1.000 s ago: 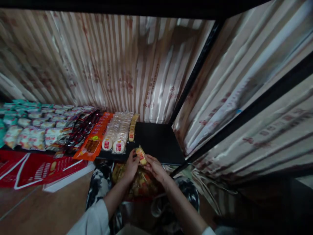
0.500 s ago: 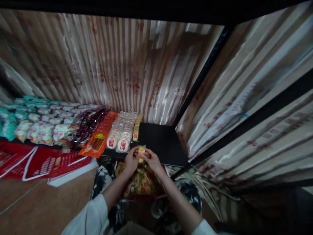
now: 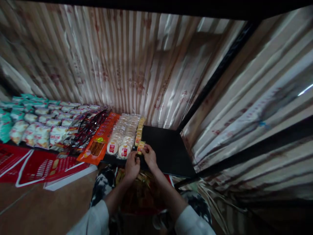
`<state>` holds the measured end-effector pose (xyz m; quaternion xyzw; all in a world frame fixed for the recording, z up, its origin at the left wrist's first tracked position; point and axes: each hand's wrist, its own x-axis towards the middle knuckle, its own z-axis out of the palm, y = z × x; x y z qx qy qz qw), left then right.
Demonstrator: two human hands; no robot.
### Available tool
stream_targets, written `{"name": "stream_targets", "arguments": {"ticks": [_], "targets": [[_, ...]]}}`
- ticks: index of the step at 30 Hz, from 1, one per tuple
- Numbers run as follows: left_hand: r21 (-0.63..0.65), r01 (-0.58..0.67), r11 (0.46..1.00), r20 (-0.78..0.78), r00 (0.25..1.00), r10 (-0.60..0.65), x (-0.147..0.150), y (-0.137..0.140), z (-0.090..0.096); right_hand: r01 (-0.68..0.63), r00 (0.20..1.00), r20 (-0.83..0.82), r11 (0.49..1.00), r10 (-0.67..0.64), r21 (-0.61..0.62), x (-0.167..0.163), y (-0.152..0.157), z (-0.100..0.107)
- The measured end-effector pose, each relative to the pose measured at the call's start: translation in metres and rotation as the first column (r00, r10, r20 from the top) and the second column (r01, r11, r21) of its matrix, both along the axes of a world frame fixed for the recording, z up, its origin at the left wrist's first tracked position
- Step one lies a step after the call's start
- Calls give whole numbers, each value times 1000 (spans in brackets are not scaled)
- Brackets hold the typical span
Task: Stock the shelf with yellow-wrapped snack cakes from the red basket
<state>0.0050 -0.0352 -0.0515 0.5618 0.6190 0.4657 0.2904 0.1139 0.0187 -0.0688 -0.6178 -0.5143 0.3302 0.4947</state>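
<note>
A small yellow wrapped snack (image 3: 141, 147) with a red label is pinched in the fingers of my right hand (image 3: 150, 159). It is at the front end of a row of like yellow snacks (image 3: 139, 130) on the black shelf (image 3: 162, 147). My left hand (image 3: 132, 166) is just left of and below that snack, fingers loosely bent and thumb apart, with nothing visible in it. Under my wrists, between my knees, is a red-edged box or bag (image 3: 168, 179) with more yellow packets (image 3: 137, 186) in it, dim and partly hidden by my forearms.
Left along the shelf lie round white wrapped snacks (image 3: 124, 150), an orange packet (image 3: 97, 148), dark red packets (image 3: 91, 130), and white (image 3: 57, 135) and teal packets (image 3: 5, 127). Striped curtain (image 3: 137, 65) hangs behind. Black frame posts (image 3: 215, 81) rise at right; red cardboard (image 3: 49, 166) lies below left.
Both hands have moved forward from above the box. The snack, earlier held between both hands, is now at the row's front in my right hand; my left hand has come away from it.
</note>
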Motion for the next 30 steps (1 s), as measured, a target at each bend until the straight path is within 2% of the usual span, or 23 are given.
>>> {"name": "stream_targets", "arguments": {"ticks": [4,8,14,18,25,27,30], "targets": [[-22,14,1000,48,999,-13,3,15,-14,9,997,73,1000,-7,-29,-5,15,-6],[-14,22,1000,61,998,-21,6,26,-25,11,990,138,1000,-11,-1,-11,23,-9],[15,55,998,81,995,-56,7,32,-32,25,986,164,999,-30,33,-15,25,-8],[23,62,998,74,995,-64,8,30,-32,47,984,167,998,-53,41,-13,23,-12],[10,117,993,41,992,-117,7,30,-27,-61,986,159,998,60,3,-13,24,-13],[-2,119,993,22,993,-119,4,29,-22,-44,987,156,999,46,-16,-12,21,-10],[4,114,993,-18,993,-114,-1,19,-12,13,994,112,1000,-14,18,-9,5,-3]]}}
